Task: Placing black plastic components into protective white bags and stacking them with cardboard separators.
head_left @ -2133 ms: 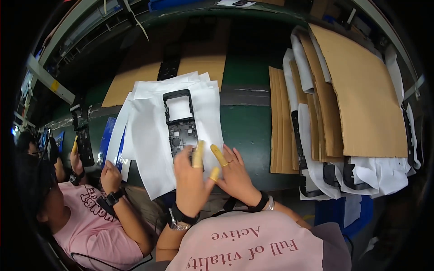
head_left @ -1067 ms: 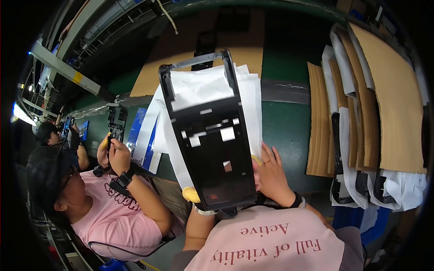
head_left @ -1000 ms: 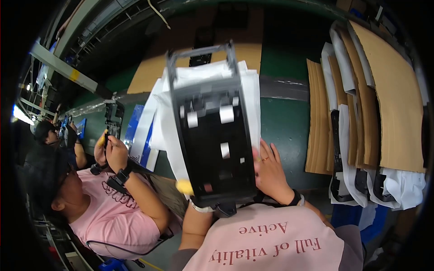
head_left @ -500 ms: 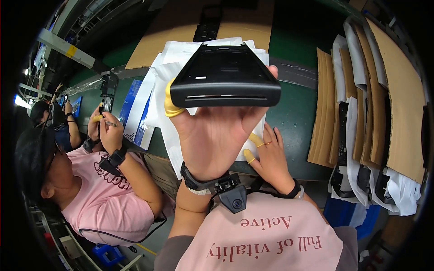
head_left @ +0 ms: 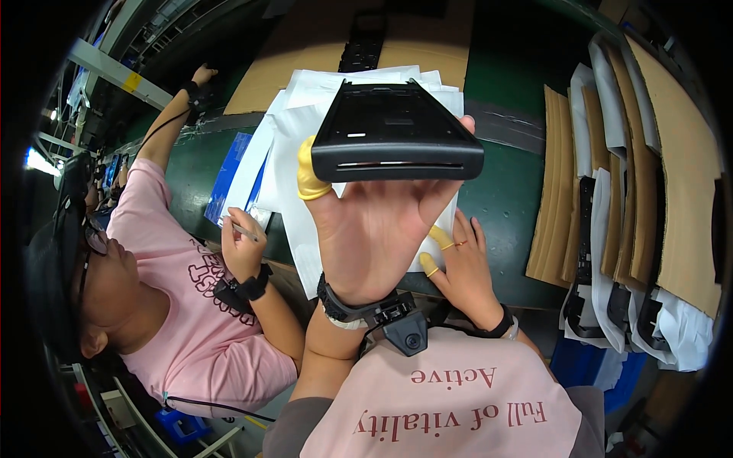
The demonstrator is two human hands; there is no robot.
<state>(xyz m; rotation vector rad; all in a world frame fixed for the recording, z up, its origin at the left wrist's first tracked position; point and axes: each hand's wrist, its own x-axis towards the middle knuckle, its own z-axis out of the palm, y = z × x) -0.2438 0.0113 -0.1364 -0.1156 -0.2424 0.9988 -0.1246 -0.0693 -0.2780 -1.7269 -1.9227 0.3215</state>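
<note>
Black plastic housing (head_left: 397, 133), seen broadside a second ago, is now tipped end-on above the white sheets (head_left: 289, 164), bringing its slotted end into plain view. Long axis runs away from the wearer, slotted end nearest. Left hand (head_left: 374, 244) spans its width, grip closed on both sides; right hand (head_left: 467, 271), fingers loosely spread, holds nothing.

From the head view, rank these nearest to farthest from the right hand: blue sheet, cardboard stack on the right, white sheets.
From the right hand:
1. White sheets: at its fingertips, spreading to the left.
2. Cardboard stack: to its right.
3. Blue sheet: farthest, on the left, past the white sheets.
</note>
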